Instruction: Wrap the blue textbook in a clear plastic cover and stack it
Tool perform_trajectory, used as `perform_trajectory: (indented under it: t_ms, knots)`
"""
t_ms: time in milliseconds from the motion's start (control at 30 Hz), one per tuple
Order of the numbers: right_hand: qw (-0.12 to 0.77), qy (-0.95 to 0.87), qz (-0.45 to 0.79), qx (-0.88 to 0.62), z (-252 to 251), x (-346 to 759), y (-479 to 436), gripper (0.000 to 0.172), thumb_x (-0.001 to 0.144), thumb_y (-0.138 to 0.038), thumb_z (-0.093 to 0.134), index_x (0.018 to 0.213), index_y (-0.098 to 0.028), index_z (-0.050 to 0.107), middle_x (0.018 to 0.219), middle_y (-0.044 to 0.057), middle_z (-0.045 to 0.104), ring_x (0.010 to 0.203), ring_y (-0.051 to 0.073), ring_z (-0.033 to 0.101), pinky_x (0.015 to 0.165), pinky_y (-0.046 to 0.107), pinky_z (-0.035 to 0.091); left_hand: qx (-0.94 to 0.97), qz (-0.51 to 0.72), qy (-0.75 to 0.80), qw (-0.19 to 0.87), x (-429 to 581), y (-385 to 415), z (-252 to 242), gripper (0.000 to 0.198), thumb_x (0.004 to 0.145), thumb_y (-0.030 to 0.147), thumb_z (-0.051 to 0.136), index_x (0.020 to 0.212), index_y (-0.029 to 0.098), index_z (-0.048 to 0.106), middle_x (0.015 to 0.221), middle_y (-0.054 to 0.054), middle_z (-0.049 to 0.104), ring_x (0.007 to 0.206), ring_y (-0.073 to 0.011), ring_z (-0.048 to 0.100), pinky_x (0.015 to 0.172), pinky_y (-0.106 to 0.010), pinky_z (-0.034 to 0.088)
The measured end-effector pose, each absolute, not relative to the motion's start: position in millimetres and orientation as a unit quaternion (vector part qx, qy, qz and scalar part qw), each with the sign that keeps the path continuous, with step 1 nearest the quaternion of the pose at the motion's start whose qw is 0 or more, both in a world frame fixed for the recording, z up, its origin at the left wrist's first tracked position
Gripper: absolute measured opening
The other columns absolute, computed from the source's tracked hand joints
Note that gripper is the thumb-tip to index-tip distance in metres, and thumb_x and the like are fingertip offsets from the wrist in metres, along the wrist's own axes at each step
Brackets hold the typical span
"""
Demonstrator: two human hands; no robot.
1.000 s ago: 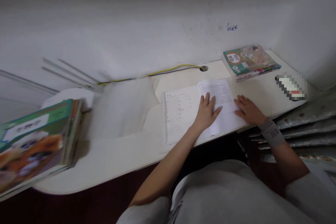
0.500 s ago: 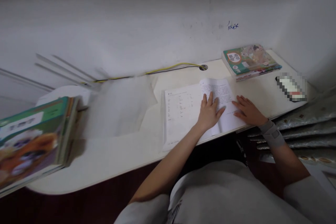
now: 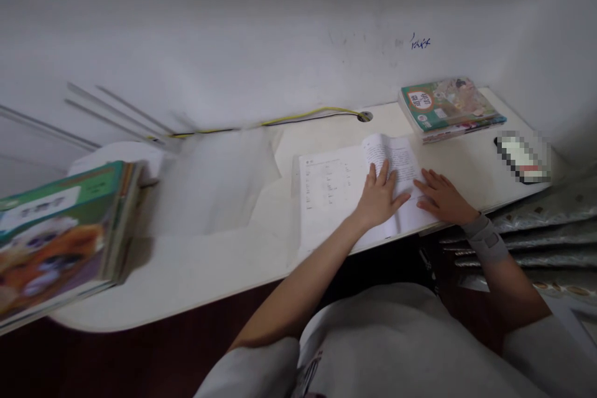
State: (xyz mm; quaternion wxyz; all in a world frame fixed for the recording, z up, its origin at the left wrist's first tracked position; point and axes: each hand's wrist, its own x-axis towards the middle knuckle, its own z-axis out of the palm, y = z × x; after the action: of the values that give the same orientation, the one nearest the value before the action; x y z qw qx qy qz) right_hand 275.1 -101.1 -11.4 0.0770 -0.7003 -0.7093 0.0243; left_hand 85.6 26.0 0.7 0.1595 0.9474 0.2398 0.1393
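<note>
An open book point(image 3: 398, 158) with printed text lies on the white desk near its front edge. My left hand point(image 3: 380, 198) rests flat across its pages close to the fold, fingers spread. On the right page's outer edge lies my right hand point(image 3: 443, 198), open, with a grey band point(image 3: 487, 237) around the wrist. Left of the left hand shows a printed sheet or page point(image 3: 326, 199) in a clear cover, partly under my forearm; whether it belongs to the same book I cannot tell.
A stack of books point(image 3: 450, 106) sits at the back right, beside a blurred-out phone point(image 3: 522, 158). More books point(image 3: 60, 230) stand at the far left, near translucent sheets point(image 3: 214, 180). A yellow and black cable point(image 3: 303, 117) runs along the wall into a desk hole point(image 3: 365, 116).
The view has shifted slightly, so the desk things appear a little further right. Both hands stay flat on the book, with no clear movement across it.
</note>
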Motion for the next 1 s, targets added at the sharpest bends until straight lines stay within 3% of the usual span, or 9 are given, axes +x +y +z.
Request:
perform_trajectory:
  t_ms: [133, 300, 467, 767, 867, 1000]
  knots:
    - [0.073, -0.730, 0.030, -0.679, -8, 286, -98, 0.061, 0.091, -0.057, 0.036, 0.140, -0.021, 0.042, 0.153, 0.014, 0.023, 0.141, 0.032, 0.019, 0.109, 0.050, 0.026, 0.973, 0.107, 0.150, 0.138, 67, 40, 6, 0.075, 0.086, 0.064, 0.038, 0.142, 0.015, 0.033, 0.153, -0.016, 0.022, 0.144, -0.0280, 0.008, 0.115, -0.054, 0.010]
    - [0.048, -0.742, 0.041, -0.668, -4, 295, -95, 0.056, 0.091, -0.055, 0.037, 0.140, -0.028, 0.041, 0.154, 0.009, 0.022, 0.142, 0.031, 0.016, 0.110, 0.053, 0.022, 0.963, 0.108, 0.196, 0.148, 74, 29, 7, 0.071, 0.086, 0.062, 0.041, 0.139, 0.015, 0.039, 0.154, -0.017, 0.020, 0.143, -0.0345, 0.004, 0.111, -0.061, 0.015]
    - [0.036, -0.746, 0.042, -0.664, -4, 293, -96, 0.056, 0.092, -0.054, 0.037, 0.141, -0.027, 0.040, 0.154, 0.011, 0.023, 0.142, 0.031, 0.014, 0.109, 0.055, 0.020, 0.943, 0.097, 0.253, 0.193, 97, 11, 8, 0.076, 0.084, 0.064, 0.043, 0.143, 0.017, 0.033, 0.156, -0.015, 0.010, 0.140, -0.0434, -0.006, 0.105, -0.068, 0.019]
    - [0.045, -0.737, 0.031, -0.674, -3, 290, -97, 0.058, 0.092, -0.052, 0.038, 0.143, -0.026, 0.036, 0.154, 0.011, 0.025, 0.142, 0.030, 0.017, 0.110, 0.053, 0.021, 0.959, 0.075, 0.188, 0.200, 71, 3, 30, 0.083, 0.080, 0.064, 0.050, 0.144, 0.015, 0.030, 0.156, -0.019, 0.006, 0.140, -0.0418, -0.007, 0.104, -0.065, 0.025]
    - [0.045, -0.735, 0.031, -0.676, -2, 288, -97, 0.059, 0.092, -0.054, 0.036, 0.142, -0.023, 0.038, 0.152, 0.012, 0.029, 0.141, 0.030, 0.020, 0.110, 0.053, 0.022, 0.978, 0.048, 0.128, 0.155, 46, -12, 35, 0.067, 0.085, 0.047, 0.054, 0.141, 0.013, 0.036, 0.155, -0.017, 0.013, 0.140, -0.0402, -0.007, 0.107, -0.063, 0.023]
    - [0.055, -0.734, 0.028, -0.676, -3, 289, -97, 0.061, 0.092, -0.055, 0.034, 0.142, -0.019, 0.039, 0.150, 0.013, 0.032, 0.140, 0.030, 0.022, 0.110, 0.052, 0.022, 0.987, 0.055, 0.127, 0.084, 37, -33, 29, 0.049, 0.087, 0.015, 0.044, 0.136, 0.009, 0.042, 0.152, -0.017, 0.024, 0.141, -0.0379, -0.002, 0.109, -0.059, 0.026]
